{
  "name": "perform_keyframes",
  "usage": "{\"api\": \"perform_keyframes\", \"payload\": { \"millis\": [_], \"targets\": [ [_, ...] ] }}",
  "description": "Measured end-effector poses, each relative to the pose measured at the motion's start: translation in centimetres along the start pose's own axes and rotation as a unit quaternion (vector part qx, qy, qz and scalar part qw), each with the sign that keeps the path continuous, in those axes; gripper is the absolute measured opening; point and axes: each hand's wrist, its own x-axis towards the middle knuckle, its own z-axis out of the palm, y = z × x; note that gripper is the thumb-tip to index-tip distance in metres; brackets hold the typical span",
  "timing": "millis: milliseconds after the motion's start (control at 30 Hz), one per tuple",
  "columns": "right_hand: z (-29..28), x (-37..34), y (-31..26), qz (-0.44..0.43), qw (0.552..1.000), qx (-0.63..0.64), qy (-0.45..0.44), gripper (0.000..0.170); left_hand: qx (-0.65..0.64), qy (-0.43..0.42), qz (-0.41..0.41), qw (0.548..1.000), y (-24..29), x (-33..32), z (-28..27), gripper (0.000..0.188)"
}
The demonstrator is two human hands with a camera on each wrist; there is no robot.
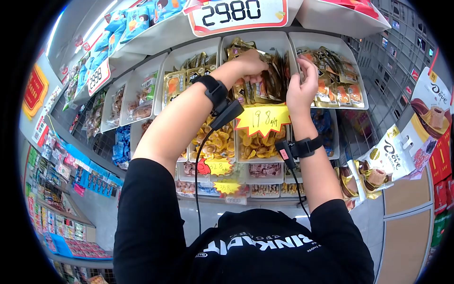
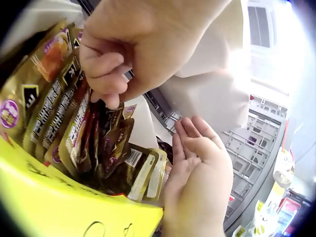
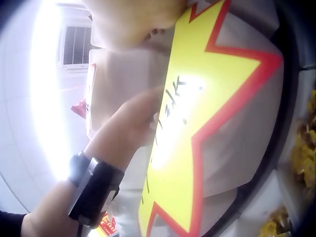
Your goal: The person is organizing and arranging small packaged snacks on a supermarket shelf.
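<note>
My left hand [image 1: 250, 64] reaches into a white bin of upright gold snack packets [image 1: 257, 90]. In the left wrist view the fingers of that hand [image 2: 118, 59] are curled, pinching the top edge of a dark gold packet [image 2: 114, 140] among the row. My right hand [image 1: 303, 87] is raised at the bin's right side, palm turned toward the packets, its fingers loosely extended and holding nothing. The yellow star-shaped price sign [image 1: 264, 119] hangs at the bin's front. It hides much of the left hand [image 3: 136, 123] in the right wrist view.
A bin of orange-marked packets [image 1: 338, 78] stands to the right, and another gold-packet bin [image 1: 174, 85] to the left. Yellow-wrapped sweets [image 1: 217, 139] fill a lower bin. Above hangs a 2980 price card [image 1: 236, 14]. Dove bags [image 1: 390, 158] hang at the right.
</note>
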Motion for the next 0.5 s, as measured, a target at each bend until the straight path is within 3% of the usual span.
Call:
{"api": "perform_keyframes", "payload": {
  "millis": [67,100,300,367,500],
  "targets": [
    [0.0,-0.1,0.6,0.004,1.0,0.027,-0.004,0.026,-0.142,-0.023,-0.024,0.989,-0.3,1.2,0.0,0.033],
    [0.0,-0.1,0.5,0.002,1.0,0.028,-0.008,0.026,-0.146,-0.02,-0.024,0.989,-0.2,1.3,0.1,0.033],
    [0.0,-0.2,0.3,0.04,0.997,0.058,-0.012,0.027,-0.035,-0.002,-0.026,0.999,0.7,3.2,0.4,0.028],
    [0.0,-0.2,0.5,0.031,0.998,0.052,-0.011,0.027,0.028,-0.016,-0.025,0.999,1.2,3.6,0.6,0.018],
    [-0.1,-0.3,0.5,0.028,0.998,0.062,-0.003,0.027,0.053,-0.004,-0.004,0.999,1.2,3.4,0.8,0.014]
  ]
}}
